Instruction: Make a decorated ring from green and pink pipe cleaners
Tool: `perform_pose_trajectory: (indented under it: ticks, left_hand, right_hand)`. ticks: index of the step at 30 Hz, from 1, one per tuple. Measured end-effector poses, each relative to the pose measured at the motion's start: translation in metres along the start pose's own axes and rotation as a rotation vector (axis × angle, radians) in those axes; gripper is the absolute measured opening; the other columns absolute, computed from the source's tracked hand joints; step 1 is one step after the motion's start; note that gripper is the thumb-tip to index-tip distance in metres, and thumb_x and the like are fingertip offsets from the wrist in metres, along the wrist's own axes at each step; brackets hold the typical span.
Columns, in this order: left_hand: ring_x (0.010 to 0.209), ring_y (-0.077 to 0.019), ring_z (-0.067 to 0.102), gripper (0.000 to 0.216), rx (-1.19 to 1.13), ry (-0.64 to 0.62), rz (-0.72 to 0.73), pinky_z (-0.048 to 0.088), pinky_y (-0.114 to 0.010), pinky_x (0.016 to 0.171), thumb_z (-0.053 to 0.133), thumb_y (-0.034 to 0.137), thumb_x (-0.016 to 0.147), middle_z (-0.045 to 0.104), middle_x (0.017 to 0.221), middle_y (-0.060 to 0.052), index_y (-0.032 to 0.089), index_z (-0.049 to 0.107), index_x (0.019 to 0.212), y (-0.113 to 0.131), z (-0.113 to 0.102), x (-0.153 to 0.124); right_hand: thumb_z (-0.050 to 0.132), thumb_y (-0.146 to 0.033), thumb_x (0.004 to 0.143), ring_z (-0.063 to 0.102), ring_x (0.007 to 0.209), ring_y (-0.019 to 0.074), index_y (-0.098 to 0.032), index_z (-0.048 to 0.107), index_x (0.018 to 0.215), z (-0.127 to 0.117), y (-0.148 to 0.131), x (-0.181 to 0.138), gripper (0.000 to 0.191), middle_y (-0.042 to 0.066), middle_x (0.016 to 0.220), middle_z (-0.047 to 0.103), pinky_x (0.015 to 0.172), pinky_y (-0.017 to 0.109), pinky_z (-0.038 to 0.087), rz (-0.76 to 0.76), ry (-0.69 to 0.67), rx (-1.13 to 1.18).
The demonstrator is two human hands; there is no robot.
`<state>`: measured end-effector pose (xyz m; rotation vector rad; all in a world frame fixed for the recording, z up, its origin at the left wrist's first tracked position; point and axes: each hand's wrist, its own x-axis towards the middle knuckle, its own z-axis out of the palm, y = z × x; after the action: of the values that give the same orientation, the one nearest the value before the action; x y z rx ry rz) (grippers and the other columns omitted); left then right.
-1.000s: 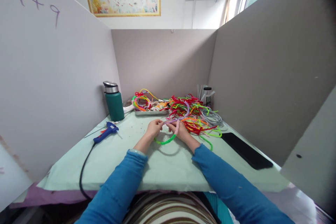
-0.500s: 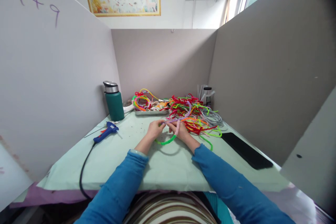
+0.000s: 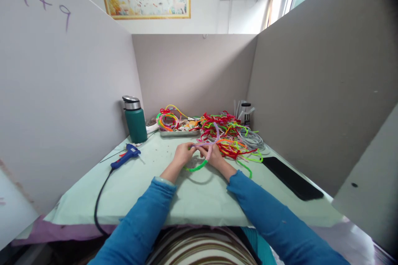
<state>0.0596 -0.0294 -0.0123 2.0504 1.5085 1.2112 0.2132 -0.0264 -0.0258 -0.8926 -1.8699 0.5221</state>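
Both hands meet over the middle of the pale green table mat (image 3: 133,190). My left hand (image 3: 183,153) pinches one end of a lilac pipe cleaner (image 3: 207,143) and the green part of a fuzzy hoop (image 3: 196,167). My right hand (image 3: 215,156) grips the pink part of that hoop (image 3: 209,151). The lilac pipe cleaner runs from my left fingers across to the right and curls up over the heap behind. The hoop hangs below and between the hands, just above the mat.
A heap of coloured pipe cleaners (image 3: 230,134) lies right behind the hands. A metal tray (image 3: 178,133) with hoops and small parts sits at the back. A green flask (image 3: 135,120) and a blue glue gun (image 3: 126,156) with its black cord are at the left. A black phone (image 3: 292,178) lies right.
The free end of the lilac pipe cleaner has swung left and dropped lower over the heap. Both hands stay in nearly the same place.
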Motion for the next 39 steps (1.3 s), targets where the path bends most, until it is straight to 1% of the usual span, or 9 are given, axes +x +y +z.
perform_pose_trajectory:
  ticks: [4, 12, 19, 23, 27, 29, 31, 34, 39]
  left_hand:
    - [0.073, -0.0187, 0.059, 0.022, 0.045, 0.001, -0.014, 0.039, -0.025, 0.067, 0.060, 0.031, 0.071, 0.070, 0.075, -0.005, 0.019, 0.074, 0.085, -0.001, -0.001, 0.000]
    - [0.073, -0.0183, 0.059, 0.023, 0.096, 0.009, 0.009, 0.038, -0.024, 0.066, 0.055, 0.025, 0.075, 0.071, 0.080, -0.005, 0.020, 0.073, 0.088, -0.004, 0.001, 0.000]
    - [0.078, -0.0197, 0.060, 0.024, 0.061, -0.018, 0.014, 0.039, -0.025, 0.069, 0.053, 0.024, 0.077, 0.071, 0.085, -0.007, 0.020, 0.072, 0.091, -0.005, 0.003, 0.001]
    - [0.075, -0.0183, 0.060, 0.024, 0.068, -0.009, -0.010, 0.038, -0.024, 0.067, 0.050, 0.025, 0.080, 0.070, 0.082, -0.008, 0.018, 0.072, 0.087, -0.008, 0.005, 0.002]
    - [0.065, -0.0156, 0.056, 0.031, 0.087, -0.019, -0.048, 0.035, -0.023, 0.060, 0.046, 0.033, 0.083, 0.067, 0.071, -0.007, 0.015, 0.071, 0.083, -0.007, 0.004, 0.004]
    - [0.061, -0.0143, 0.053, 0.032, 0.078, -0.041, -0.097, 0.034, -0.023, 0.057, 0.047, 0.036, 0.082, 0.064, 0.065, -0.005, 0.014, 0.070, 0.079, -0.004, 0.001, 0.005]
    - [0.058, -0.0131, 0.051, 0.031, 0.054, -0.061, -0.147, 0.033, -0.023, 0.055, 0.049, 0.037, 0.080, 0.061, 0.060, -0.003, 0.014, 0.069, 0.072, -0.001, -0.001, 0.005]
    - [0.054, -0.0116, 0.047, 0.032, 0.006, -0.054, -0.159, 0.031, -0.023, 0.053, 0.051, 0.038, 0.078, 0.055, 0.054, 0.000, 0.015, 0.066, 0.064, 0.001, -0.004, 0.005]
    - [0.046, -0.0090, 0.039, 0.033, -0.119, -0.061, -0.170, 0.027, -0.023, 0.048, 0.053, 0.041, 0.075, 0.048, 0.047, 0.002, 0.014, 0.061, 0.058, -0.004, -0.002, 0.005]
  right_hand:
    - [0.062, -0.041, 0.077, 0.048, 0.051, 0.0137, -0.022, 0.072, 0.077, 0.000, 0.002, 0.000, 0.022, 0.001, 0.052, 0.057, 0.054, 0.026, 0.034, 0.019, -0.008, 0.035]
    - [0.061, -0.042, 0.077, 0.048, 0.054, 0.0136, -0.025, 0.071, 0.091, 0.004, 0.010, 0.001, 0.024, 0.000, 0.057, 0.058, 0.057, 0.027, 0.036, -0.008, -0.034, 0.068]
    - [0.052, -0.040, 0.084, 0.047, 0.050, 0.0135, -0.022, 0.071, 0.075, 0.002, 0.005, 0.000, 0.028, 0.001, 0.051, 0.055, 0.052, 0.026, 0.033, -0.032, -0.038, -0.116]
    - [0.049, -0.035, 0.086, 0.050, 0.052, 0.0133, -0.024, 0.070, 0.094, 0.001, -0.002, -0.002, 0.025, 0.001, 0.056, 0.058, 0.053, 0.025, 0.034, -0.061, -0.039, -0.091]
    - [0.049, -0.032, 0.086, 0.051, 0.055, 0.0134, -0.022, 0.065, 0.107, 0.002, -0.005, -0.002, 0.028, 0.001, 0.058, 0.059, 0.055, 0.024, 0.036, -0.046, 0.010, -0.114]
    - [0.049, -0.032, 0.086, 0.050, 0.055, 0.0128, -0.020, 0.066, 0.103, 0.002, -0.006, -0.002, 0.027, 0.000, 0.058, 0.058, 0.055, 0.024, 0.035, -0.045, 0.016, -0.145]
    - [0.048, -0.032, 0.086, 0.050, 0.055, 0.0124, -0.019, 0.068, 0.091, 0.002, -0.007, -0.002, 0.025, 0.001, 0.059, 0.059, 0.054, 0.023, 0.034, -0.064, -0.001, -0.175]
    - [0.048, -0.032, 0.086, 0.050, 0.056, 0.0124, -0.017, 0.067, 0.071, 0.001, -0.008, -0.002, 0.028, 0.002, 0.058, 0.059, 0.054, 0.023, 0.033, -0.090, -0.027, -0.206]
    - [0.050, -0.040, 0.084, 0.048, 0.049, 0.0119, -0.016, 0.061, 0.057, 0.001, 0.000, 0.001, 0.038, 0.001, 0.051, 0.056, 0.049, 0.023, 0.032, 0.048, -0.024, -0.112]
